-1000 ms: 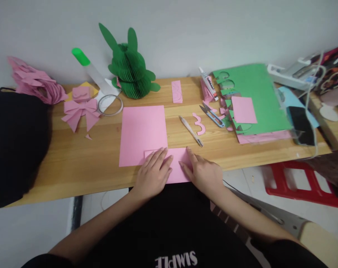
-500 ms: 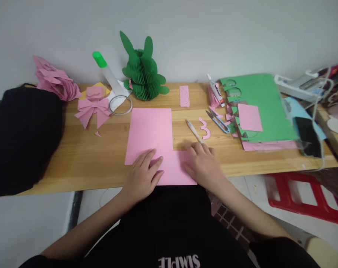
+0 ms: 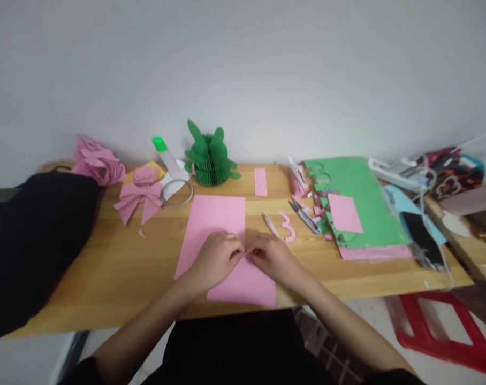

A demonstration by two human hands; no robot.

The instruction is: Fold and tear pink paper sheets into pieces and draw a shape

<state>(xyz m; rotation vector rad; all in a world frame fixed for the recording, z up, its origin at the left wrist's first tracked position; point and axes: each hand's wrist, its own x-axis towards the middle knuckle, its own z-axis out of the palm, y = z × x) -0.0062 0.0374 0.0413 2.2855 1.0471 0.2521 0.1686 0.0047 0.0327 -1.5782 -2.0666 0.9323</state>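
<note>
Both my hands rest on a small pink sheet [image 3: 243,283] at the front edge of the wooden table [image 3: 106,267]. My left hand [image 3: 217,259] and my right hand [image 3: 269,259] meet fingertip to fingertip at the sheet's far edge, fingers curled in a pinch on the paper. This small sheet overlaps a larger pink sheet [image 3: 217,216] lying behind it. A white pen [image 3: 270,224] and a pink cut-out shaped like a 3 [image 3: 287,227] lie just beyond my right hand.
A green honeycomb paper rabbit [image 3: 210,158], glue stick [image 3: 166,158], tape ring [image 3: 176,191] and pink bow [image 3: 141,198] stand at the back. Blue snips [image 3: 305,216], a glue tube [image 3: 299,175] and green paper stack [image 3: 359,203] lie right. A black bag [image 3: 30,246] sits left, a red stool [image 3: 439,331] below right.
My hands moved from lying flat on the small pink sheet to pinching its far edge together. The camera tilted up, so the table sits lower in view.
</note>
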